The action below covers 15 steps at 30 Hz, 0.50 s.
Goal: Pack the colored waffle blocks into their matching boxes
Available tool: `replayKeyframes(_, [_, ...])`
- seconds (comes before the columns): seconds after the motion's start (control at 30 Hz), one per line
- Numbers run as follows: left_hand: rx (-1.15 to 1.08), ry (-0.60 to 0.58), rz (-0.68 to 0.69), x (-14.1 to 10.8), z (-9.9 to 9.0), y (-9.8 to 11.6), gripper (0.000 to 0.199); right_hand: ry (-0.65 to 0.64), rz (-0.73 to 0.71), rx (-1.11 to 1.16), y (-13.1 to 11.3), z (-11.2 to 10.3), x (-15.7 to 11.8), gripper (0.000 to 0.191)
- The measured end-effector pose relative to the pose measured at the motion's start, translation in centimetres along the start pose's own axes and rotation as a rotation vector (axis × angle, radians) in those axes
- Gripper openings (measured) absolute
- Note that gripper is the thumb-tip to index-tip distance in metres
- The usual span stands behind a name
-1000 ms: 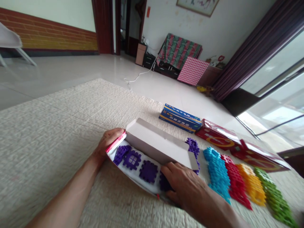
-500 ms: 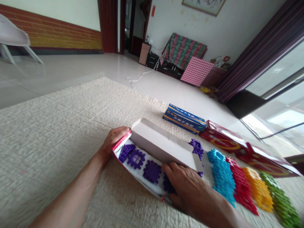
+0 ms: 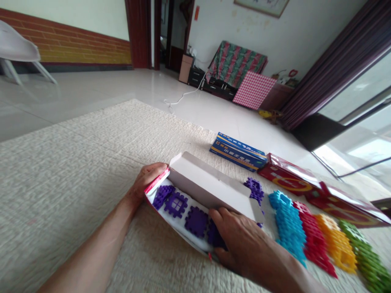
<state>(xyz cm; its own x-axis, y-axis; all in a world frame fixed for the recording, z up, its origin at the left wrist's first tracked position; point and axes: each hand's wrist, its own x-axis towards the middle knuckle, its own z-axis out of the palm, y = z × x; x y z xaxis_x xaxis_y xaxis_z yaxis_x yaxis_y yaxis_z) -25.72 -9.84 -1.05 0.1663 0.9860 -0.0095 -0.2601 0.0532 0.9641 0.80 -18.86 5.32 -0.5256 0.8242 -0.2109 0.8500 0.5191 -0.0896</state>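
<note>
A cream quilted rug [image 3: 76, 162] covers the floor and carries everything near the hands. On it, low in the middle of the view, lies an open box [image 3: 198, 191] with a white inside and a red outer edge, its long flap standing up at the far side. The left hand [image 3: 146, 178] wraps the box's left end, its grip clamped on that end with the thumb over the red rim. The right hand [image 3: 236, 240] lies across the box's right part, fingers bent down onto the purple blocks [image 3: 183, 209] that rest flat in a row inside; whether its grip has closed on a block I cannot tell. More purple pieces [image 3: 255, 190] sit just beyond the flap's right end. To the right, side by side on the rug, run rows of blue blocks [image 3: 288, 226], red blocks [image 3: 314, 242], yellow blocks [image 3: 336, 244] and green blocks [image 3: 366, 260]. Behind these lie two red boxes [image 3: 305, 183] end to end, and a blue box [image 3: 238, 150] left of them.
</note>
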Motion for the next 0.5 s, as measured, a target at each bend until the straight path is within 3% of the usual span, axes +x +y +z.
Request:
replayKeyframes(0.27, [0.012, -0.014, 0.005, -0.1, 0.1, 0.3, 0.033, 0.032, 0.002, 0.019, 0.0, -0.3, -0.2, 0.045])
replayKeyframes(0.4, [0.029, 0.001, 0.007, 0.0, 0.1, 0.3, 0.032, 0.150, -0.002, -0.014, 0.3, -1.9, -1.7, 0.036])
replayKeyframes(0.5, [0.039, 0.003, -0.002, 0.0, 0.1, 0.4, 0.033, 0.357, 0.064, -0.021, 1.6, -3.8, -4.1, 0.022])
